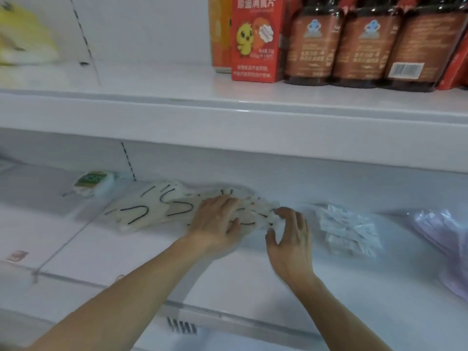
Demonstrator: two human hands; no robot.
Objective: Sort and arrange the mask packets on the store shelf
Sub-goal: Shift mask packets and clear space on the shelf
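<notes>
Head view, lower shelf (253, 269), centre of frame. A loose, fanned heap of mask packets (152, 211) with black ear loops lies mid-frame, running from centre-left to centre.

Left hand (215, 221): palm down on the right part of the heap, fingers straight and together, pressing rather than gripping. Right hand (291, 236): at the heap's right edge, fingers half curled, tips touching the outermost packet. Motion blur there; cannot tell whether it pinches the packet or only nudges it.

Neighbours: bag of small white sachets (347, 231) just right of the right hand; lilac plastic packs (440, 234) at the far right edge; a green-labelled packet (92, 183) at the back, left of centre.

Risks, as judged:
- Slick film packets overlapped unevenly; sideways pressure from the flat palm could slide the top ones off toward the shelf's front lip.
- Ear loops lie crossed, so lifting one packet may drag a neighbour.
- A sweep to the right could push packets into the sachet bag and mix the stock.
- The shelf above overhangs; raised knuckles could strike its edge.
</notes>
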